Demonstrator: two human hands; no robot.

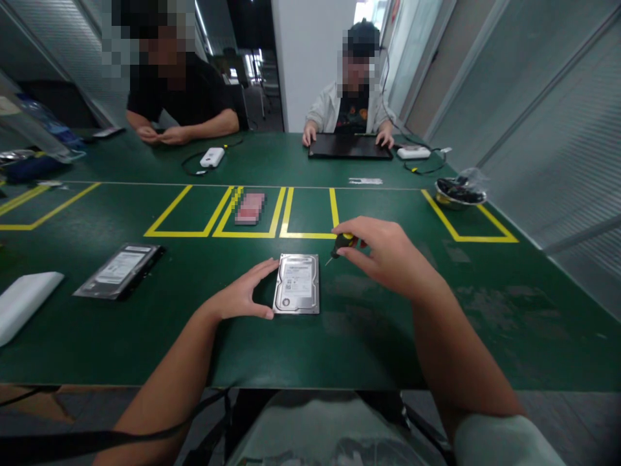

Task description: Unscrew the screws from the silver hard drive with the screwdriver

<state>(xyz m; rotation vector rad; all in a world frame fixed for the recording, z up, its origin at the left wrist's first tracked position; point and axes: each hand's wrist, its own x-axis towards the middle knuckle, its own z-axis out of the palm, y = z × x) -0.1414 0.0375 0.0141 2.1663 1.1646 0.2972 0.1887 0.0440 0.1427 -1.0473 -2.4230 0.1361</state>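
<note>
A silver hard disk drive [297,285] lies flat on the green table in front of me, its white label facing up. My left hand [242,291] is at the drive's left side, thumb and fingers spread apart along that edge; it looks to be touching the near and far left corners. In my right hand [383,249] is a small black and yellow screwdriver [343,243], gripped by its handle. Its thin tip points down and left, just right of the drive and apart from it.
Another hard drive in a clear bag [116,268] lies to the left, near a white object [26,304]. Yellow tape outlines cross the table, one around a blurred pink item [250,208]. A metal bowl [460,193] stands right. Two people sit opposite, one holding a dark panel [350,146].
</note>
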